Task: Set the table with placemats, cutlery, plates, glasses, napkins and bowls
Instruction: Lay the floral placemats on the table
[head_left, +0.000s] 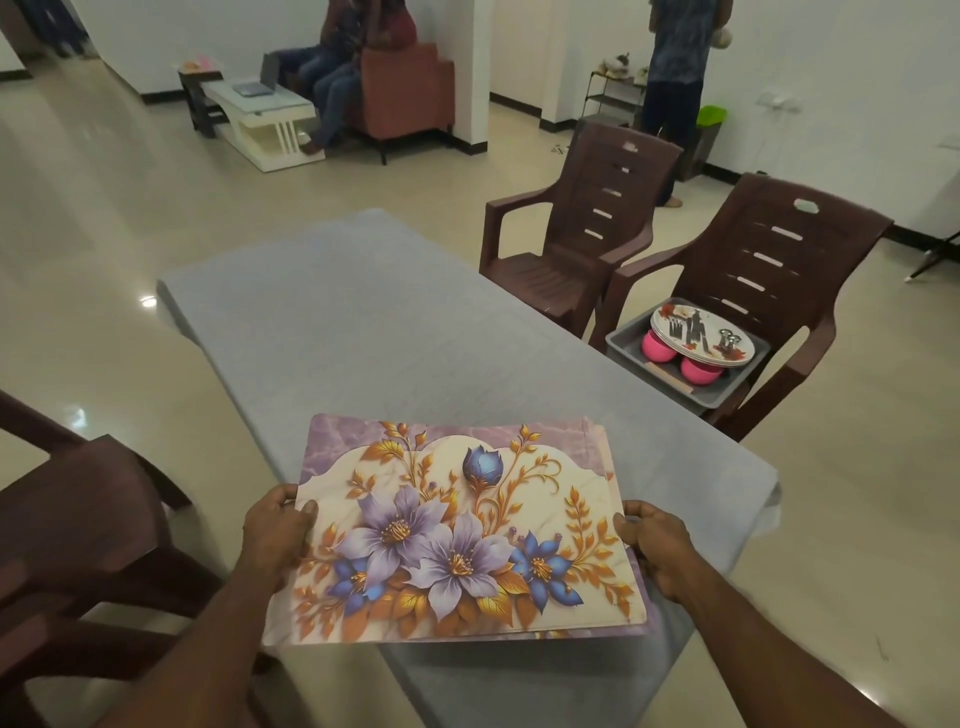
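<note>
Floral placemats (457, 530) are held in each grip, left hand (275, 538) and right hand (657, 551) pinching opposite edges.

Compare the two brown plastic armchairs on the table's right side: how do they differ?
The nearer brown plastic armchair carries a grey tray of plates and pink bowls on its seat; the farther brown plastic armchair has a bare seat. The nearer one stands beside the grey-clothed table; the farther one stands beyond it, closer to the table's far end. Both share slotted backs and armrests.

Both hands (278, 538) (657, 551) reach forward, fingers seemingly curled, gripping
</note>
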